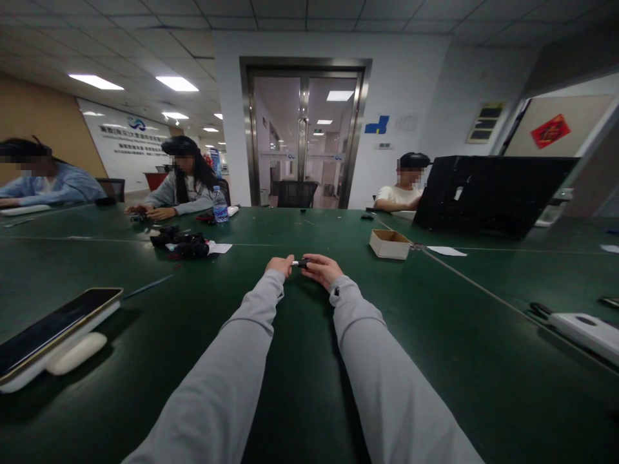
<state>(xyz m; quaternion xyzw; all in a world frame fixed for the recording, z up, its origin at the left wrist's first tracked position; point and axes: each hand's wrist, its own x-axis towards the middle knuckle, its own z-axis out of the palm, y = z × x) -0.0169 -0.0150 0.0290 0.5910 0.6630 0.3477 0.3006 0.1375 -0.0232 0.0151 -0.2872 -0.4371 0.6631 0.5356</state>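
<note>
Both arms, in grey sleeves, reach forward over the green table. My left hand is closed on the pale, narrow end of a small pen-like object. My right hand has its fingers and thumb around the black end of the same object. The object lies level between the two hands, just above the table top. Its exact kind is too small to tell.
On the green table are a phone on a white case at left, black devices, a bottle, an open box, a monitor and a white device at right. Three people sit across.
</note>
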